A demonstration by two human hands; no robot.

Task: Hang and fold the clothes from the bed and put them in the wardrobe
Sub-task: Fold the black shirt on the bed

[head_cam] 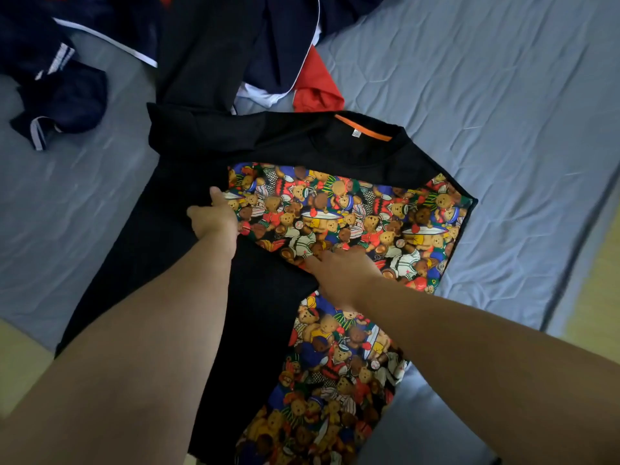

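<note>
- At far left we see a crumpled navy garment (57, 92) on the bed sheet (503, 112).
- The left hand (214, 219) has its fingers curled, pinching a black fold of the shirt.
- The teddy-bear T-shirt (352, 209) lies spread on the bed, collar away from us, its left side folded over.
- The right hand (342, 273) rests knuckles-up on the print beside that fold; we cannot tell whether it grips.

bedroom, bed (503, 95), scattered clothes (208, 52)
</note>
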